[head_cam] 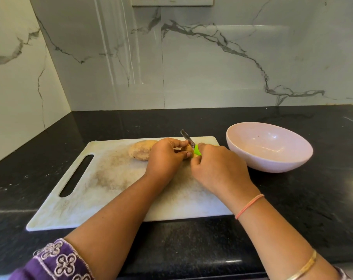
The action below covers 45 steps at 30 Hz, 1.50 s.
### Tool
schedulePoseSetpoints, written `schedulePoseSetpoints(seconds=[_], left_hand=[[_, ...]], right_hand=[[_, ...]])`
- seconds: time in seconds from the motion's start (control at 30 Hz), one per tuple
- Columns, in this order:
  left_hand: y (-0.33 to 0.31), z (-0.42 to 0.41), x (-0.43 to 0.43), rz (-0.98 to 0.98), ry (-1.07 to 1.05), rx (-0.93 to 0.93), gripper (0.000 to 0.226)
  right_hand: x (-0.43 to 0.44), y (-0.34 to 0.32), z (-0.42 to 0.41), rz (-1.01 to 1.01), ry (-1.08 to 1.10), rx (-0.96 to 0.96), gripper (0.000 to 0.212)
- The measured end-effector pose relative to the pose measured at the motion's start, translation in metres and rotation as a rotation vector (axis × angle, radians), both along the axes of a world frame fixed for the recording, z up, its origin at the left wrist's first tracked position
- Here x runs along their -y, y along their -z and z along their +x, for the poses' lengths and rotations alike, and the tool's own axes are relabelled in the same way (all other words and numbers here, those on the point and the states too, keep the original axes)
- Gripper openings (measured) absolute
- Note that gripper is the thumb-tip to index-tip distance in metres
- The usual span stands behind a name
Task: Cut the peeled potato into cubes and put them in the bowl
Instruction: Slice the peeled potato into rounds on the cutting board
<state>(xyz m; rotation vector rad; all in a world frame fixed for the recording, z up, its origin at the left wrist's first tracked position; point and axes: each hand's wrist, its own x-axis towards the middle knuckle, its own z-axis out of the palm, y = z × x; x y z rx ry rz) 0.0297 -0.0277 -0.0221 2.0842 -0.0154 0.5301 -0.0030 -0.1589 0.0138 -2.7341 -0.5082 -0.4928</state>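
Observation:
A white cutting board (86,199) lies on the black counter. On its far edge rests a pale brown potato piece (140,151). My left hand (165,158) pinches a smaller potato piece (186,148) just right of it. My right hand (216,168) grips a knife with a green handle (197,150); its blade (187,136) points away from me, against the held piece. A pale pink bowl (291,160) stands to the right of the board, with nothing visible inside but a few specks.
The black stone counter (191,245) meets marble-patterned walls at the back and left. The board has a handle slot (76,175) on its left side. The counter's front edge runs below my forearms.

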Motion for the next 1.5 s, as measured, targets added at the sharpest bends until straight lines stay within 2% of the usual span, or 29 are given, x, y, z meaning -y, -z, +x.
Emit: schedulePoseSetpoints(seconds=[0.23,0.6,0.9,1.13,1.2,1.3,1.5], left_hand=[[-0.002,0.000,-0.002,-0.030,-0.012,-0.019,0.030],[0.000,0.000,-0.003,-0.029,-0.054,-0.037,0.033],[0.000,-0.001,-0.004,-0.052,-0.045,-0.057,0.033],[-0.002,-0.002,-0.003,-0.070,-0.043,-0.076,0.033],[-0.002,-0.002,-0.003,-0.069,-0.047,-0.083,0.034],[-0.003,-0.003,-0.002,-0.039,-0.047,-0.085,0.033],[-0.004,-0.001,-0.003,0.030,-0.056,-0.076,0.029]], right_hand=[[-0.002,-0.002,-0.004,-0.062,-0.025,0.003,0.026],[0.004,0.002,-0.013,-0.076,-0.035,-0.019,0.029],[0.002,0.016,-0.020,-0.131,-0.029,-0.010,0.050],[0.001,0.019,-0.024,-0.168,-0.046,-0.012,0.054],[0.000,0.014,-0.023,-0.173,-0.055,-0.030,0.050],[-0.002,0.000,-0.024,-0.171,-0.079,-0.081,0.030],[-0.005,-0.028,-0.020,-0.194,-0.062,-0.170,0.005]])
